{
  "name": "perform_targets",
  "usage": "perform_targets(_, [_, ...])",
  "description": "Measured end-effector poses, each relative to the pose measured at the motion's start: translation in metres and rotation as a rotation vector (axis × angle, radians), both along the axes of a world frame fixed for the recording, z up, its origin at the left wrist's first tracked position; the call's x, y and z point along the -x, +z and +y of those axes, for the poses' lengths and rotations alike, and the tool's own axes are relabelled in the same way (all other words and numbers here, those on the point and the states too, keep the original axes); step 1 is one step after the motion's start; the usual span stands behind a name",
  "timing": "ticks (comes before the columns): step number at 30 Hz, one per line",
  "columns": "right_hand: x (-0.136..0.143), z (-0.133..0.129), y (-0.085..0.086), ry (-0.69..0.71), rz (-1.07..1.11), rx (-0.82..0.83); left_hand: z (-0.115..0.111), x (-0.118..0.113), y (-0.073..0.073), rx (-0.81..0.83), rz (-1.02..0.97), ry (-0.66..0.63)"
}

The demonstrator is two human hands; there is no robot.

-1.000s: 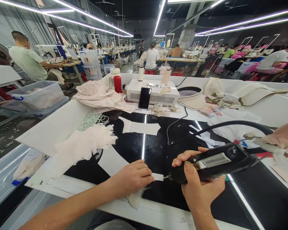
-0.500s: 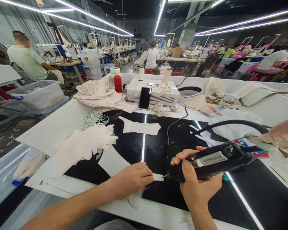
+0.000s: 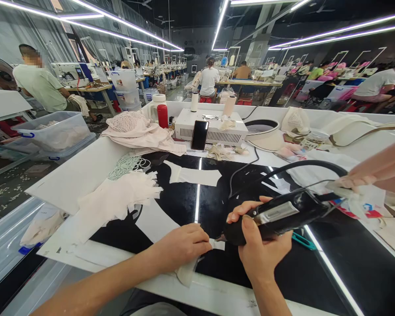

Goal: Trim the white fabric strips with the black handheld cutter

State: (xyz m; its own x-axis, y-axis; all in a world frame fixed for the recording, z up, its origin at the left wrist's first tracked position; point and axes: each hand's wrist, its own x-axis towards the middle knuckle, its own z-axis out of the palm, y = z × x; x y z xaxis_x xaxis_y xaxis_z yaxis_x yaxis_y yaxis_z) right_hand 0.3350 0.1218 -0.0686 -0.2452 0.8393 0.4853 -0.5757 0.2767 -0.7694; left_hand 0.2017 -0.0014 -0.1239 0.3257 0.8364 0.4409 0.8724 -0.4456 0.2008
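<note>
Low in the frame's centre, the left hand (image 3: 181,245) lies flat, fingers closed down on a white fabric strip (image 3: 188,268), pinning it to the dark counter (image 3: 213,206) so it cannot slide. The right hand (image 3: 261,252) is wrapped tight around a black corded tool (image 3: 278,215), its tip at the strip's edge. At left, a clear plastic bin (image 3: 52,131) holds pale fabric pieces.

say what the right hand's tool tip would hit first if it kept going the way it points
The right hand aims the black corded hand tool leftward. Its tip would probably first meet the small white fabric strip pinned under the left hand's fingers; contact is unclear.
</note>
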Motion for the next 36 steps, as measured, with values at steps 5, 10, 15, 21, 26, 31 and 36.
perform_targets(5, [0.003,-0.003,0.0,-0.003,-0.02,0.02,0.0,-0.001,0.004,-0.004,0.017,0.009])
perform_targets(10, [0.001,-0.001,0.003,-0.031,-0.062,0.03,0.0,-0.002,0.005,-0.008,0.025,0.015])
perform_targets(15, [-0.006,0.005,0.002,-0.072,-0.051,0.026,0.0,-0.002,0.006,-0.025,0.021,0.01])
perform_targets(21, [-0.006,0.005,0.002,-0.085,-0.077,0.029,-0.002,-0.001,0.003,-0.016,0.023,0.026])
perform_targets(26, [-0.008,0.001,0.007,-0.069,-0.053,0.053,-0.003,-0.001,0.001,0.005,-0.018,0.028])
perform_targets(31, [-0.01,-0.006,0.006,0.024,-0.041,0.029,-0.002,-0.001,0.005,0.01,-0.029,0.015])
perform_targets(36, [-0.008,-0.009,0.0,0.054,-0.03,0.011,-0.002,-0.002,0.007,0.017,-0.029,0.022])
